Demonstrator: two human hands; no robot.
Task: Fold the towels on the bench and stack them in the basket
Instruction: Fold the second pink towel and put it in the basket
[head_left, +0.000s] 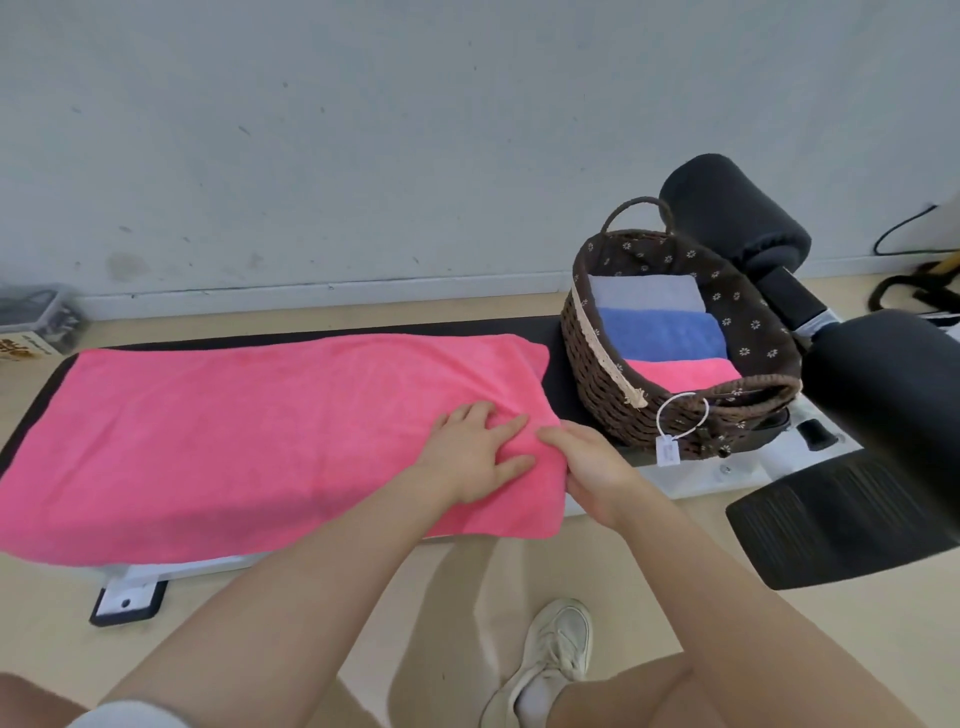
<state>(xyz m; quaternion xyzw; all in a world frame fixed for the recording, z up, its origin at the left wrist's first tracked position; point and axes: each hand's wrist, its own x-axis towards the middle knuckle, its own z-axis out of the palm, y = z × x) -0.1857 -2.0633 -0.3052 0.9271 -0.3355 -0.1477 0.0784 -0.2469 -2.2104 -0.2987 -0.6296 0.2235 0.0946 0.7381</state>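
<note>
Towel (234, 447), pink, lies spread along the bench (550, 332). My left hand (467, 457) presses flat and open on its right end to pin it; my right hand (592, 467) pinches that edge, ready to fold. Just beyond stands the basket (597, 384), three folded towels inside, near the black rollers (883, 395).

Pink towel (234, 441); brown wicker basket (597, 374), daisy-print lining (737, 312).

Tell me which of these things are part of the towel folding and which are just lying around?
In use: large pink towel; black padded bench; brown wicker basket; folded towels inside; left hand; right hand.

Lying about: black foam roller pads; black cables; clear box.
</note>
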